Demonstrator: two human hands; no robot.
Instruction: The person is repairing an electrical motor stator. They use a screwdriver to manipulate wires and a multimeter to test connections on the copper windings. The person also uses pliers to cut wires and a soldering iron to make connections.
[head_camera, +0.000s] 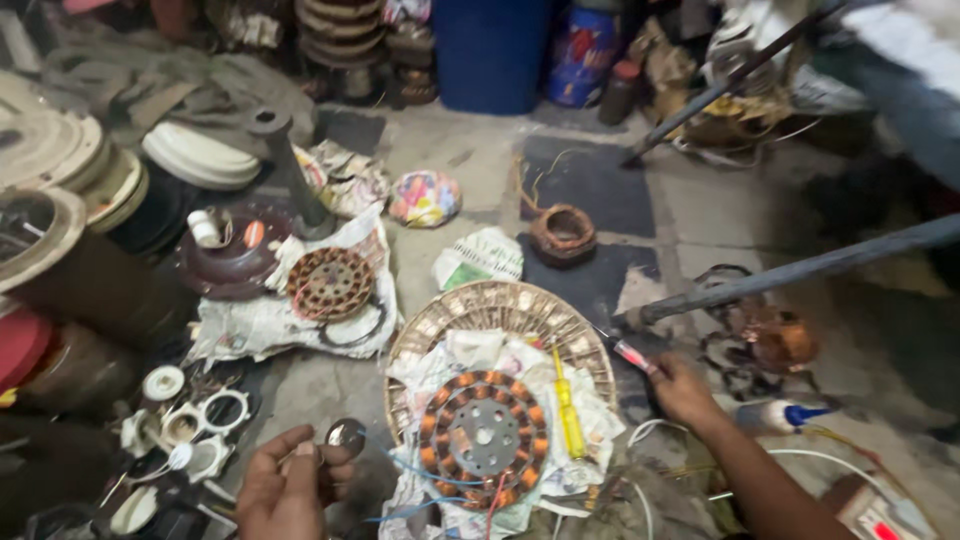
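Left hand (285, 490) closed in a grip on a small round metal piece (346, 434), low beside the wound stator (484, 435) on newspaper. Right hand (682, 390) gripping a red-handled tool (632, 354) near the woven tray (500, 305).

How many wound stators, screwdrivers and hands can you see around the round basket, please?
Wound stators: 2, one copper-coiled stator on the basket, one rusty stator on newspaper.
Screwdrivers: 2, a yellow screwdriver beside the coiled stator, a red screwdriver in the right hand.
Hands: 2, counting the left hand holding a small round part.
Total: 6
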